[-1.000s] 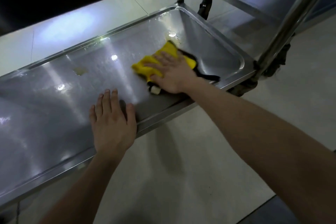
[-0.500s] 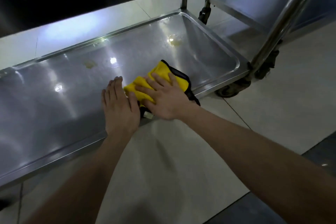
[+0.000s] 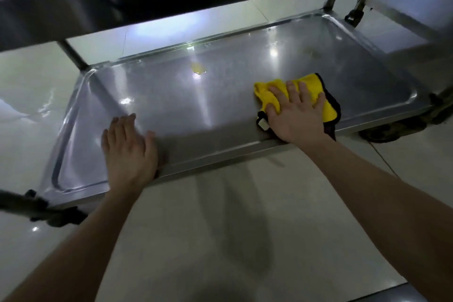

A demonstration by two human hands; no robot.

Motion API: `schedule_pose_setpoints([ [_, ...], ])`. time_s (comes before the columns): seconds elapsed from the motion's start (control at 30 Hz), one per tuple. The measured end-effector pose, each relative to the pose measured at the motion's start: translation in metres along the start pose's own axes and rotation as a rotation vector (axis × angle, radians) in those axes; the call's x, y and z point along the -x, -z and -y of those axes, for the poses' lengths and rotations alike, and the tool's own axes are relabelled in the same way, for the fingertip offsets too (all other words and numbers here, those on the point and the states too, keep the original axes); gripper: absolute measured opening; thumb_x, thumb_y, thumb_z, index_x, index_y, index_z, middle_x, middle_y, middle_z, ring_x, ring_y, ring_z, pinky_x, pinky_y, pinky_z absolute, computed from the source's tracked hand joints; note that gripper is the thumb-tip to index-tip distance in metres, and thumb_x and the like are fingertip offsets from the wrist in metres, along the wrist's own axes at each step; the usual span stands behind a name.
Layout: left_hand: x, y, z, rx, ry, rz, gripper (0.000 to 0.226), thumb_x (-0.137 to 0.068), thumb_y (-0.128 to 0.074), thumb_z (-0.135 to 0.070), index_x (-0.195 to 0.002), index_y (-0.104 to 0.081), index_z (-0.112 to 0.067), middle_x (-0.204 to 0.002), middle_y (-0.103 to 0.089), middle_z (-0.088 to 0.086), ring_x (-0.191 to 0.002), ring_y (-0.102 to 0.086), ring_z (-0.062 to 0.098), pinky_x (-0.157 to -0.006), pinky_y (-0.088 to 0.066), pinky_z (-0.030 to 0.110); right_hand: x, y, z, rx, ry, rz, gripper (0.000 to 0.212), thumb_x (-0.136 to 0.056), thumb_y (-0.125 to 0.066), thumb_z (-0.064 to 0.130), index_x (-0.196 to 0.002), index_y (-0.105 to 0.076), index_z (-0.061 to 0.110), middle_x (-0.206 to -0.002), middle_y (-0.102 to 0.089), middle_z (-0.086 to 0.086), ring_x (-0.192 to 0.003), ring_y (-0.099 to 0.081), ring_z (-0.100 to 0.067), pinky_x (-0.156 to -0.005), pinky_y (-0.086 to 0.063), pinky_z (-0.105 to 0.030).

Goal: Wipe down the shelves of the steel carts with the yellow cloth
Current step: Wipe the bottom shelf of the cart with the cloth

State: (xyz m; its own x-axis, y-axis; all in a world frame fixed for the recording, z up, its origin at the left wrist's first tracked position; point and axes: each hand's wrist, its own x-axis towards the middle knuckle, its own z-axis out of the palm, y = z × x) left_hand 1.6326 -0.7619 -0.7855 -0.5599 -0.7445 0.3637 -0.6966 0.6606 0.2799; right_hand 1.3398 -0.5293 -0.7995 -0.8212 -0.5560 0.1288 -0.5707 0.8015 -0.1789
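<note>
Yellow black-edged cloth (image 3: 316, 86), pressed flat under the spread right hand (image 3: 296, 115) at four o'clock of the steel cart shelf (image 3: 171, 105), should sweep overlapping toward the yellowish spot (image 3: 199, 68), perhaps residue, at twelve, flat left hand (image 3: 130, 149) bracing at seven.

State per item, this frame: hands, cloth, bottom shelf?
left hand: flat, fingers straight, resting on the shelf's front rim, holding nothing.
right hand: flat, pressing down on the cloth.
yellow cloth: bunched, on the shelf near its front right.
bottom shelf: yellowish spot near back edge, apart from the cloth.
</note>
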Motion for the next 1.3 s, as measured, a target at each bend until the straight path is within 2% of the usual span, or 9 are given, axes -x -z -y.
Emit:
schedule_pose_setpoints([
  [0.07, 0.002, -0.003, -0.003, 0.031, 0.002, -0.008, 0.065, -0.109, -0.029, -0.044, -0.162, -0.036, -0.006, -0.167, -0.040, 0.021, -0.160, -0.028, 0.036, -0.134, -0.014, 0.054, -0.011, -0.007, 0.031, 0.007, -0.074, 0.039, 0.067, -0.105, -0.023, 0.059, -0.169, -0.028, 0.037, -0.178, -0.018, -0.012, -0.165, -0.005, -0.040, -0.120, 0.003, -0.081],
  [0.13, 0.002, -0.004, -0.004, 0.051, 0.011, -0.005, 0.065, -0.109, -0.027, -0.043, -0.164, -0.033, -0.008, -0.169, -0.038, 0.017, -0.161, -0.026, 0.034, -0.135, -0.011, 0.052, -0.021, -0.012, 0.068, 0.026, -0.021, 0.088, 0.069, -0.105, -0.020, 0.061, -0.170, -0.024, 0.036, -0.179, -0.011, -0.012, -0.165, -0.001, -0.040, -0.118, 0.006, -0.083],
  [0.3, -0.001, -0.011, -0.005, 0.066, 0.015, -0.070, 0.066, -0.106, -0.027, -0.039, -0.163, -0.036, -0.006, -0.166, -0.043, 0.018, -0.156, -0.034, 0.035, -0.133, -0.016, 0.052, 0.000, -0.014, 0.158, 0.041, 0.578, 0.198, 0.064, -0.108, -0.026, 0.064, -0.169, -0.014, 0.049, -0.181, -0.005, 0.002, -0.167, 0.001, -0.026, -0.124, 0.006, -0.074],
  [0.47, 0.000, -0.014, 0.000, 0.128, 0.058, -0.181, 0.060, -0.107, -0.032, -0.035, -0.158, -0.044, -0.003, -0.159, -0.051, 0.016, -0.150, -0.041, 0.034, -0.131, -0.023, 0.050, 0.036, 0.006, 0.115, -0.034, 0.871, 0.230, 0.056, -0.112, -0.034, 0.056, -0.166, -0.025, 0.050, -0.179, -0.012, 0.015, -0.166, -0.005, -0.012, -0.131, 0.004, -0.054],
  [0.63, 0.003, -0.001, 0.003, 0.311, 0.097, -0.146, 0.052, -0.109, -0.035, -0.040, -0.153, -0.048, -0.015, -0.156, -0.052, 0.007, -0.151, -0.039, 0.024, -0.131, -0.026, 0.043, 0.034, 0.023, 0.066, -0.048, 0.687, 0.276, 0.059, -0.107, -0.029, 0.063, -0.165, -0.021, 0.056, -0.178, -0.009, 0.018, -0.166, 0.001, -0.009, -0.132, 0.003, -0.052],
  [0.8, 0.001, 0.024, 0.067, 0.018, 0.125, -0.080, 0.056, -0.108, -0.031, -0.044, -0.154, -0.042, -0.014, -0.159, -0.046, 0.012, -0.156, -0.033, 0.031, -0.132, -0.019, 0.055, 0.026, 0.011, 0.080, -0.026, 0.516, 0.266, 0.065, -0.102, -0.024, 0.070, -0.165, -0.016, 0.058, -0.179, -0.005, 0.017, -0.166, 0.004, -0.012, -0.131, 0.003, -0.060],
  [0.97, 0.002, 0.017, 0.079, 0.010, 0.248, -0.040, 0.067, -0.106, -0.024, -0.047, -0.164, -0.027, -0.012, -0.170, -0.033, 0.012, -0.164, -0.019, 0.027, -0.135, -0.004, 0.053, 0.007, -0.010, 0.128, -0.006, 0.431, 0.190, 0.078, -0.092, -0.009, 0.080, -0.165, -0.016, 0.056, -0.180, -0.012, 0.005, -0.167, -0.003, -0.025, -0.126, 0.001, -0.074],
  [1.13, 0.002, 0.009, 0.086, 0.003, 0.232, -0.042, 0.070, -0.108, -0.022, -0.047, -0.170, -0.017, -0.015, -0.176, -0.024, 0.009, -0.165, -0.016, 0.025, -0.136, -0.003, 0.050, -0.041, -0.035, 0.232, 0.006, 0.479, 0.239, 0.080, -0.091, -0.010, 0.083, -0.166, -0.009, 0.054, -0.181, -0.002, 0.000, -0.167, 0.003, -0.031, -0.119, 0.007, -0.081],
  [1.3, 0.002, 0.005, 0.090, 0.124, 0.224, -0.211, 0.066, -0.106, -0.027, -0.036, -0.166, -0.026, -0.010, -0.171, -0.034, 0.007, -0.160, -0.027, 0.023, -0.136, -0.010, 0.049, -0.032, -0.047, 0.321, -0.006, 0.758, 0.310, 0.072, -0.098, -0.019, 0.078, -0.166, -0.008, 0.055, -0.181, 0.000, 0.005, -0.167, 0.007, -0.027, -0.121, 0.013, -0.076],
])
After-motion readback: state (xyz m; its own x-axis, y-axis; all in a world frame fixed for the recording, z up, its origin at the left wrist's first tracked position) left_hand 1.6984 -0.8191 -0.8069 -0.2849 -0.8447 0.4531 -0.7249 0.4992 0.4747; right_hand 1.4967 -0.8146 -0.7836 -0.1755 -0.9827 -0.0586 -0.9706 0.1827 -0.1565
